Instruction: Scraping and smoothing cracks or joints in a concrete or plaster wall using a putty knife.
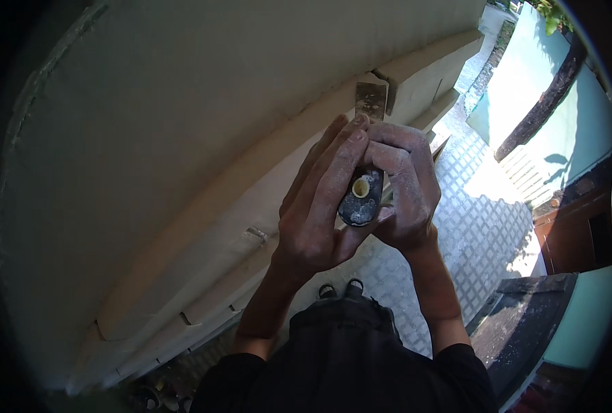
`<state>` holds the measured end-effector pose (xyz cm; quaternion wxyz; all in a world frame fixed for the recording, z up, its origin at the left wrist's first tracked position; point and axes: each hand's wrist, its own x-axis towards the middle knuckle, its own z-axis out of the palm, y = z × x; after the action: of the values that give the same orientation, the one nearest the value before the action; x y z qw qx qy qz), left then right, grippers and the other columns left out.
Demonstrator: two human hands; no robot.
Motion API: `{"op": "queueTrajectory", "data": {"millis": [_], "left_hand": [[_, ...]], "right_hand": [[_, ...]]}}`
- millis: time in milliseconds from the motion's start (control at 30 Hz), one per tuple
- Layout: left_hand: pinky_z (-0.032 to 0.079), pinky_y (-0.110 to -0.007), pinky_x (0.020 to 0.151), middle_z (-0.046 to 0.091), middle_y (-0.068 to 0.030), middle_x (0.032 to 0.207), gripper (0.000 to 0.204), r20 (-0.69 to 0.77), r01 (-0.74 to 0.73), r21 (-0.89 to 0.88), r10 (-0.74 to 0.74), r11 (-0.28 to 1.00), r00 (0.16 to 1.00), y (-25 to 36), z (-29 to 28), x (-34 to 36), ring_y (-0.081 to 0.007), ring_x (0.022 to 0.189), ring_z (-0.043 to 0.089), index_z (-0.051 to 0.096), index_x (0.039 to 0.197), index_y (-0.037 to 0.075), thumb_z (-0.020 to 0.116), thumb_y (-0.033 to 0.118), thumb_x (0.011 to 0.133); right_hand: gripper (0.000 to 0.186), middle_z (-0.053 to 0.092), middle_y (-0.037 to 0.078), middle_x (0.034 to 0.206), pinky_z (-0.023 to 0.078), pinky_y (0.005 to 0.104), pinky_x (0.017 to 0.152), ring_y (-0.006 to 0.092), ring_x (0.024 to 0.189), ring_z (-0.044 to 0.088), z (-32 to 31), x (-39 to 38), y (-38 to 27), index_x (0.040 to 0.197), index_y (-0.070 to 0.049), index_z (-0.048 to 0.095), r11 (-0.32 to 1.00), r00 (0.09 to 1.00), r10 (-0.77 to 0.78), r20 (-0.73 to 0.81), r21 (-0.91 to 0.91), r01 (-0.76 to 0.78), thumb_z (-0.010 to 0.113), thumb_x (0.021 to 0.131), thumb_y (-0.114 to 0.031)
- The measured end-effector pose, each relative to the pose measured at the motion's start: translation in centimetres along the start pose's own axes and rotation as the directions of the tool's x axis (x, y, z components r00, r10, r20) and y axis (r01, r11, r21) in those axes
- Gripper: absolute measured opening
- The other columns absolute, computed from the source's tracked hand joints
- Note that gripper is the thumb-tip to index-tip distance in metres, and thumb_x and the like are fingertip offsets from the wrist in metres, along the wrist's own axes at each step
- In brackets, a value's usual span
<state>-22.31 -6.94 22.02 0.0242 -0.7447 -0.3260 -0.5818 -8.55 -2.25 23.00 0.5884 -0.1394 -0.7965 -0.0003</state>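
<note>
Both my hands are dusted with pale powder and close round a scraper with a dark, speckled handle (359, 210) that shows a yellow ring at its end. My left hand (316, 210) grips it from the left, fingers reaching up toward the metal blade (370, 96). My right hand (405, 186) wraps it from the right with bent fingers. The flat, stained blade lies at a beige ledge (230, 165) on the wall, beside a dark notch (390, 89). Whether its edge touches the ledge I cannot tell.
A large grey wall (134, 117) fills the left, with stepped mouldings below the ledge. To the right are patterned pavers (457, 213), a pale turquoise wall (588, 117), a leaning dark trunk (540, 103), a brown wooden door (574, 241) and a dark slab (526, 316). My feet stand below.
</note>
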Motion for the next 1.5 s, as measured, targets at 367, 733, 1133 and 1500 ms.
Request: {"op": "queueTrajectory", "data": {"millis": [367,733,1133,1500], "left_hand": [[0.057,-0.041,0.089,0.067,-0.0245,0.111,0.036,-0.043,0.005,0.098,-0.001,0.995,0.999,-0.8,-1.8,-0.6,-0.0364,0.103,0.068,0.06,0.116,-0.004,0.073,0.012,0.086],[0.061,-0.035,0.079,0.069,-0.0135,0.107,0.03,0.098,0.082,0.409,-0.133,0.909,0.986,-0.1,-2.8,1.6,-0.0266,0.094,0.072,0.069,0.108,-0.001,0.079,0.006,0.081],[0.06,-0.037,0.082,0.069,-0.0131,0.108,0.026,0.141,0.144,0.383,-0.212,0.912,0.967,0.1,-3.6,3.2,-0.0283,0.097,0.071,0.067,0.109,0.0,0.075,0.005,0.084],[0.058,-0.038,0.083,0.068,-0.0134,0.109,0.024,0.207,0.116,0.379,-0.206,0.918,0.956,-0.4,-3.1,4.5,-0.0291,0.099,0.07,0.066,0.107,0.0,0.074,0.006,0.085]], "right_hand": [[0.027,0.071,0.008,0.104,0.05,0.0442,0.1,0.0242,0.103,0.068,1.6,-1.8,5.4,0.104,-0.009,0.075,0.958,0.998,0.063,-0.026,-0.279,-0.068,0.072,0.079,0.002],[0.03,0.07,0.004,0.1,0.05,0.0359,0.087,0.021,0.094,0.066,2.5,-1.5,5.3,0.103,-0.01,0.076,0.95,0.991,0.099,-0.087,-0.287,-0.12,0.071,0.076,0.002],[0.025,0.074,0.002,0.098,0.048,0.0366,0.086,0.0178,0.091,0.069,1.8,-1.5,7.5,0.098,-0.011,0.075,0.93,0.995,0.022,-0.092,-0.363,-0.055,0.069,0.078,0.002],[0.024,0.074,0.001,0.092,0.048,0.0334,0.081,0.0162,0.085,0.068,1.5,-1.0,8.1,0.097,-0.012,0.076,0.913,0.986,0.001,-0.169,-0.401,-0.07,0.068,0.079,0.002]]}}
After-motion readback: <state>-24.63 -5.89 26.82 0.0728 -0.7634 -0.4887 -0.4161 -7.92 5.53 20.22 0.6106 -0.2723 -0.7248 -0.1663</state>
